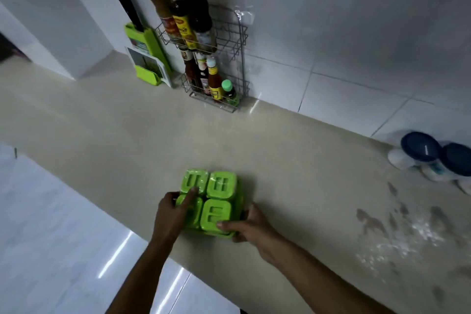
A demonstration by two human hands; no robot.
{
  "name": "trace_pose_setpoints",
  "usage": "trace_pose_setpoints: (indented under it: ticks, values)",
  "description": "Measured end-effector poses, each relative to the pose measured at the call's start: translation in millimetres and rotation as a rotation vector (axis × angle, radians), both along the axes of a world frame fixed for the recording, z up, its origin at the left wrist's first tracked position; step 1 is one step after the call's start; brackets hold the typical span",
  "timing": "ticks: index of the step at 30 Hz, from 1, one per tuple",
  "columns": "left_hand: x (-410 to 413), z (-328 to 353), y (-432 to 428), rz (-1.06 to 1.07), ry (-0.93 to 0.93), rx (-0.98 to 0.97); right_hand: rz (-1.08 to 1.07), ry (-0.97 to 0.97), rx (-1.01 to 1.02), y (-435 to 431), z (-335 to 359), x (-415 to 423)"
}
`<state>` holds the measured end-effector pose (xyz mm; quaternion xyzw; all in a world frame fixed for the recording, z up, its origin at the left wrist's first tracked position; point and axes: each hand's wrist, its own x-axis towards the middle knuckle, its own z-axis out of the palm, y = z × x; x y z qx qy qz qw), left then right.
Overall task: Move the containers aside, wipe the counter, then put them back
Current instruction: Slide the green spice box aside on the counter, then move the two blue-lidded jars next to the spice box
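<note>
A green set of square lidded containers [221, 187] sits in a green holder near the front edge of the beige counter [293, 160]. My left hand [171, 214] grips its left side, with a finger lying across the lids. My right hand [251, 225] holds the right front corner, thumb on a lid. Two white jars with dark blue lids [433, 158] stand at the far right against the wall. Dark smears and white powder [397, 232] mark the counter to the right.
A wire rack of sauce bottles [211, 66] hangs on the tiled wall at the back. Left of it stands a green holder with dark sticks [145, 56]. The counter's front edge runs diagonally, with glossy white floor [51, 237] below.
</note>
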<state>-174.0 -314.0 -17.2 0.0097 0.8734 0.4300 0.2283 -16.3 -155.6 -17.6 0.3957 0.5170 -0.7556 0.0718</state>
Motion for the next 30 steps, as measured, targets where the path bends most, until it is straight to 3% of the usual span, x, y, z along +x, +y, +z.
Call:
trace_pose_setpoints:
  ticks: [7,11,16,21,25,30]
  values:
    - [-34.0,17.5,-30.4,-0.119,0.157,-0.259,-0.018,0.020,-0.108,-58.9,-9.4,-24.2]
    - [0.9,32.5,4.8,-0.226,0.487,-0.464,0.031,0.020,-0.024,-34.4,-8.7,3.2]
    - [69.3,29.6,94.3,-0.662,0.851,-0.307,-0.059,-0.005,0.245,45.4,-0.9,79.4]
    - [159.8,25.2,227.1,-1.102,0.806,-0.064,-0.167,-0.064,0.555,146.8,4.1,174.2]
    - [223.1,29.6,343.1,-1.381,0.796,0.058,-0.177,-0.215,0.918,238.8,6.8,241.0]
    - [266.6,53.7,469.2,-1.449,0.824,-0.181,0.011,-0.457,1.423,348.8,44.6,275.2]
